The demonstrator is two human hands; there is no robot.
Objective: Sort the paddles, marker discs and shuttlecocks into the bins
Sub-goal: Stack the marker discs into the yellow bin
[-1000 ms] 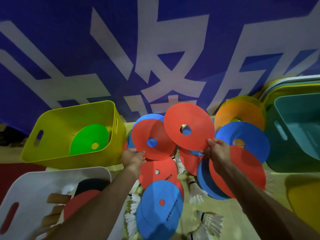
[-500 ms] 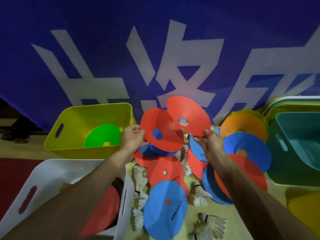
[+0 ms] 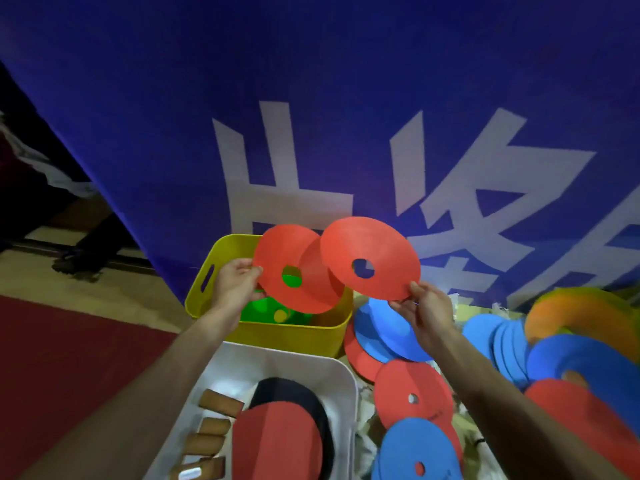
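My left hand (image 3: 236,285) pinches the edge of a red marker disc (image 3: 277,261) held over the yellow bin (image 3: 294,332). A green disc (image 3: 266,311) lies inside that bin. My right hand (image 3: 426,311) pinches the rim of a second red disc (image 3: 381,251), raised just right of the first and overlapping it. The white bin (image 3: 277,362) in front holds paddles (image 3: 280,438) with red and black faces and wooden handles. More red and blue discs (image 3: 412,396) lie in a heap on the right, with white shuttlecocks (image 3: 365,420) partly hidden among them.
A blue banner (image 3: 311,116) with large white characters hangs right behind the bins. Orange and blue discs (image 3: 571,327) pile up at the far right. Red carpet (image 3: 69,358) covers the floor on the left, with a dark gap beyond the banner's left edge.
Both hands have carried their red discs left and up, from above the heap to over the yellow bin. The view has swung left, so the teal bin is out of sight.
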